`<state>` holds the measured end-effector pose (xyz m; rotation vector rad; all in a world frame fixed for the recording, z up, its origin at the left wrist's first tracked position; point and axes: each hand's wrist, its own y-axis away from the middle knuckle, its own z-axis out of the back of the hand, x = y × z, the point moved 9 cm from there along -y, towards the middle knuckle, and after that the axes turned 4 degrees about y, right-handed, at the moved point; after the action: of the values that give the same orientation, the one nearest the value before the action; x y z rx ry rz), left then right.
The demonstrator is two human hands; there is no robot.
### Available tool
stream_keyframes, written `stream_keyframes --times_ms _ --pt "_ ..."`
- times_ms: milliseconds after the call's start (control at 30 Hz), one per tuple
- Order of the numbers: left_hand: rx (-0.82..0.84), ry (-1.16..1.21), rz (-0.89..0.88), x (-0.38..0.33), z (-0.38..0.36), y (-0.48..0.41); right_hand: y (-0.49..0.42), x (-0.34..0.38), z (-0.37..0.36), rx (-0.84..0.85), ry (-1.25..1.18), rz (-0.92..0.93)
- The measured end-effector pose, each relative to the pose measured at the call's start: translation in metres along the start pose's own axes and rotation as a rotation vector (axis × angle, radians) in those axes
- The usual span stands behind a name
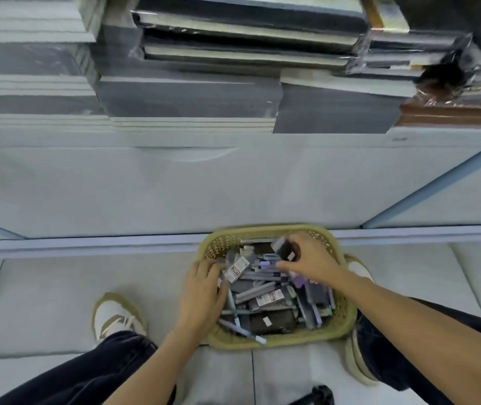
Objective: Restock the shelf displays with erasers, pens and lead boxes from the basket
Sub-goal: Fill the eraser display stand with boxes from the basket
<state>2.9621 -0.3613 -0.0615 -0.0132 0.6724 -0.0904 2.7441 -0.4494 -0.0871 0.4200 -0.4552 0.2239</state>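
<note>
Low in the frame, a woven yellow-green plastic basket [341,323] brims with pens and boxes; left hand [201,293] grips a white-labelled box [237,269], right hand [312,263] a black box [284,249].

the single head view looked steeply down from above, near the fingers [284,266] in the basket [339,328], the shelf [233,185] beyond them.
</note>
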Motion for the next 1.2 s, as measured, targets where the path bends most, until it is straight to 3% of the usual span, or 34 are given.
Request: stream_keyframes --times_ms 33,133,233,333,400,500,567,733,833,1200 --pt "0.009 0.237 0.109 0.0 0.0 -0.003 -0.002 0.018 0.001 0.003 -0.051 0.036" --pt "0.262 0.885 0.454 -0.009 -0.035 -0.005 -0.002 0.079 -0.02 0.108 -0.059 0.182" --pt "0.135 1.07 0.51 -0.006 -0.035 -0.009 0.005 0.108 -0.041 0.241 -0.183 0.252" --pt "0.032 1.037 0.596 0.023 -0.025 -0.001 0.01 0.092 -0.032 0.222 -0.26 0.182" --pt "0.07 1.08 0.733 0.042 -0.03 0.011 0.013 0.058 -0.024 0.151 -0.045 0.105" --pt "0.177 1.087 0.83 0.05 -0.036 0.022 0.04 0.013 -0.058 0.375 0.265 0.061" --pt "0.214 1.092 0.824 0.045 -0.038 0.022 0.062 0.007 -0.087 0.487 0.303 0.124" --pt "0.229 1.108 0.829 0.043 -0.038 0.022 0.068 0.018 -0.107 0.359 0.381 0.225" --pt "0.248 1.112 0.826 0.041 -0.038 0.024 0.071 0.023 -0.115 0.383 0.441 0.293" --pt "0.348 1.072 0.866 0.039 -0.043 0.031 0.071 0.019 -0.116 0.641 0.42 0.246"
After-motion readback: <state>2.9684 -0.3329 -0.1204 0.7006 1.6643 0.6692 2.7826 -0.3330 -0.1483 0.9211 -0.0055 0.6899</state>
